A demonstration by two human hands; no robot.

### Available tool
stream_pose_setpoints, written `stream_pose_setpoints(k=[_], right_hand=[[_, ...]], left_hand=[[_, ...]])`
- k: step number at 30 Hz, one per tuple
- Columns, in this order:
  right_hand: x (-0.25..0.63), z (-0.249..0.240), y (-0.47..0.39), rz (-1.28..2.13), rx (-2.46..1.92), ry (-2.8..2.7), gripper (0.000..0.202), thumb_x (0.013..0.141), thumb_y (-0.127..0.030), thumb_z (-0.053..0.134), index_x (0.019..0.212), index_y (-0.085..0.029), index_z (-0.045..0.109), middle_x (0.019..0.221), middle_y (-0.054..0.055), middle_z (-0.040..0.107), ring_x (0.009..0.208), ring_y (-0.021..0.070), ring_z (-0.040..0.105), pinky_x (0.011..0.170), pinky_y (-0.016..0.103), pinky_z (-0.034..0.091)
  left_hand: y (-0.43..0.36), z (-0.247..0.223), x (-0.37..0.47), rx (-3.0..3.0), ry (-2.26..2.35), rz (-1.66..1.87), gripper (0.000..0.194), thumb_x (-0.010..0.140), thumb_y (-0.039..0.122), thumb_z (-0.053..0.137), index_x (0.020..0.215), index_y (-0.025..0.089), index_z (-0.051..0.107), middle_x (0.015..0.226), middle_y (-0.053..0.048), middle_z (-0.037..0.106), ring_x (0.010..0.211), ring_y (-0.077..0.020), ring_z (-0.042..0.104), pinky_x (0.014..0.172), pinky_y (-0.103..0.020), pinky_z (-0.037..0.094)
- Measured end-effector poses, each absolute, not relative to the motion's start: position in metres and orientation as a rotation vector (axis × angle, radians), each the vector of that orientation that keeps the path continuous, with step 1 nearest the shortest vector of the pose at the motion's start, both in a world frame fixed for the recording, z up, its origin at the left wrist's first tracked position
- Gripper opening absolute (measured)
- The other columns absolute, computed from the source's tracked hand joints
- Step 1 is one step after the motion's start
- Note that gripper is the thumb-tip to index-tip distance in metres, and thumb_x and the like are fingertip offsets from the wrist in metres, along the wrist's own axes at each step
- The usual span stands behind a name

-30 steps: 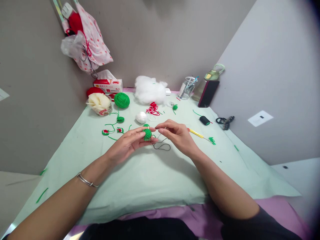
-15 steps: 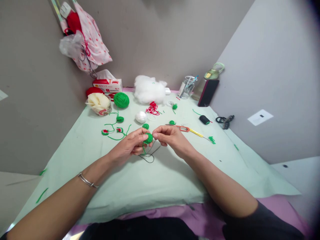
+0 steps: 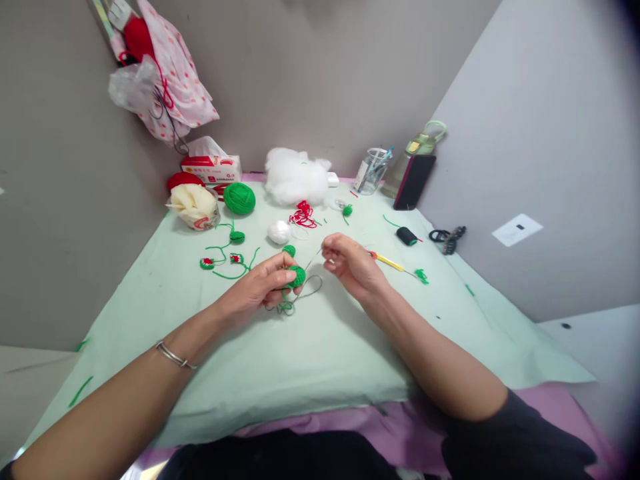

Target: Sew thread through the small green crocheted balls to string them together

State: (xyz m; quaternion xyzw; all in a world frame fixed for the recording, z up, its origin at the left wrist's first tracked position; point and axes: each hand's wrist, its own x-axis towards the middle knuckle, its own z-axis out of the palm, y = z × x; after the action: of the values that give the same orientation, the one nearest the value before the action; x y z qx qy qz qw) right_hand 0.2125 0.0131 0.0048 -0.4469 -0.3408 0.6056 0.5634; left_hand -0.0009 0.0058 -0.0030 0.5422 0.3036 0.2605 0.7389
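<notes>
Thread (image 3: 313,260) stretches from the green ball (image 3: 299,276), gripped in the left hand's (image 3: 267,280) curled fingers above the cloth (image 3: 320,360), to the right hand (image 3: 353,263), whose thumb and forefinger pinch together. Slack thread loops beside the ball.

The crocheted piece (image 3: 298,276) is solid green, its trailing thread (image 3: 318,279) dark grey. Taking that piece as the dial's centre, fluffy stuffing (image 3: 295,179) shows white at twelve o'clock, with a red yarn tangle (image 3: 303,215) nearer in. Toward eleven: a white yarn ball (image 3: 279,232), a bright green yarn ball (image 3: 239,199) and, farthest out, pink cloth (image 3: 187,90) patterned with red dots. At two, the spool (image 3: 407,235) is black; at three, the hook handle (image 3: 391,262) is yellow. Six o'clock is plain pale mint — the table cover (image 3: 300,373) — and five, violet fabric (image 3: 390,427).
</notes>
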Motion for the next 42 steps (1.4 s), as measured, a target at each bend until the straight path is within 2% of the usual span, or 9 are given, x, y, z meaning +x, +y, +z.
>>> stream_pose_setpoints(k=[5, 10, 13, 18, 25, 29, 34, 37, 42], right_hand=[[0.241, 0.026, 0.017, 1.341, -0.925, -0.615, 0.03, 0.064, -0.026, 0.08, 0.077, -0.022, 0.053, 0.074, -0.003, 0.058, 0.067, 0.0103, 0.057, 0.061, 0.022, 0.053], [0.254, 0.04, 0.01, 1.544, -0.824, -0.945, 0.03, 0.074, -0.032, 0.081, 0.078, -0.021, 0.054, 0.059, -0.01, 0.032, 0.043, 0.0022, 0.013, 0.037, 0.018, 0.021], [0.291, 0.037, 0.021, 1.34, -0.909, -0.978, 0.04, 0.074, -0.032, 0.085, 0.071, -0.021, 0.048, 0.058, -0.011, 0.025, 0.046, 0.0029, 0.009, 0.039, 0.02, 0.01], [0.366, 0.039, 0.032, 0.939, -0.956, -0.936, 0.049, 0.093, -0.029, 0.07, 0.062, -0.023, 0.032, 0.057, -0.009, 0.019, 0.045, 0.0033, 0.009, 0.041, 0.026, 0.013], [0.28, 0.024, 0.025, 1.249, -0.963, -1.044, 0.021, 0.078, -0.028, 0.08, 0.09, -0.02, 0.064, 0.076, 0.0, 0.06, 0.049, 0.005, 0.028, 0.039, 0.022, 0.02], [0.219, 0.017, 0.0, 1.575, -0.961, -1.466, 0.036, 0.092, -0.049, 0.064, 0.104, -0.015, 0.07, 0.091, 0.008, 0.071, 0.058, 0.0095, 0.051, 0.048, 0.024, 0.038], [0.23, 0.022, -0.004, 1.71, -0.88, -1.685, 0.037, 0.095, -0.05, 0.061, 0.088, -0.014, 0.069, 0.049, -0.008, 0.037, 0.046, 0.0067, 0.027, 0.047, 0.023, 0.023], [0.257, 0.025, 0.012, 1.509, -0.872, -1.332, 0.03, 0.089, -0.047, 0.069, 0.081, -0.019, 0.063, 0.049, -0.012, 0.019, 0.046, 0.0067, 0.014, 0.045, 0.024, 0.014], [0.322, 0.033, 0.031, 0.835, -1.061, -1.088, 0.035, 0.093, -0.041, 0.063, 0.067, -0.021, 0.052, 0.052, -0.01, 0.016, 0.044, 0.0033, 0.016, 0.05, 0.032, 0.016]], left_hand=[[0.003, -0.001, -0.004, 1.187, 0.673, 0.561, 0.022, 0.092, 0.042, 0.058, 0.093, 0.021, 0.05, 0.078, 0.002, 0.058, 0.046, -0.0031, 0.02, 0.047, -0.022, 0.016], [0.004, 0.001, -0.007, 1.175, 0.668, 0.55, 0.022, 0.091, 0.042, 0.057, 0.091, 0.021, 0.05, 0.075, 0.003, 0.056, 0.047, -0.0038, 0.018, 0.047, -0.022, 0.014], [0.006, 0.003, -0.009, 1.172, 0.665, 0.58, 0.023, 0.091, 0.042, 0.058, 0.092, 0.02, 0.049, 0.074, 0.002, 0.055, 0.049, -0.0045, 0.017, 0.047, -0.022, 0.011], [0.007, 0.003, -0.01, 1.168, 0.642, 0.588, 0.024, 0.091, 0.042, 0.059, 0.093, 0.02, 0.051, 0.074, 0.002, 0.055, 0.049, -0.0049, 0.016, 0.046, -0.022, 0.01], [0.009, -0.001, -0.01, 1.141, 0.676, 0.6, 0.024, 0.089, 0.043, 0.061, 0.092, 0.021, 0.05, 0.073, 0.002, 0.057, 0.045, -0.0035, 0.017, 0.044, -0.021, 0.01], [0.009, 0.001, -0.01, 1.152, 0.697, 0.612, 0.026, 0.088, 0.043, 0.061, 0.09, 0.02, 0.05, 0.071, 0.004, 0.054, 0.045, -0.003, 0.017, 0.044, -0.022, 0.008], [0.009, 0.003, -0.009, 1.18, 0.698, 0.597, 0.027, 0.09, 0.044, 0.061, 0.089, 0.02, 0.049, 0.074, 0.003, 0.056, 0.046, -0.0028, 0.018, 0.045, -0.023, 0.008], [0.008, 0.005, -0.01, 1.197, 0.703, 0.584, 0.025, 0.089, 0.043, 0.059, 0.09, 0.02, 0.049, 0.075, 0.002, 0.057, 0.046, -0.0032, 0.018, 0.045, -0.023, 0.008], [0.01, 0.004, -0.012, 1.176, 0.712, 0.61, 0.025, 0.09, 0.043, 0.059, 0.093, 0.02, 0.05, 0.076, 0.001, 0.058, 0.047, -0.0035, 0.018, 0.045, -0.023, 0.009]])
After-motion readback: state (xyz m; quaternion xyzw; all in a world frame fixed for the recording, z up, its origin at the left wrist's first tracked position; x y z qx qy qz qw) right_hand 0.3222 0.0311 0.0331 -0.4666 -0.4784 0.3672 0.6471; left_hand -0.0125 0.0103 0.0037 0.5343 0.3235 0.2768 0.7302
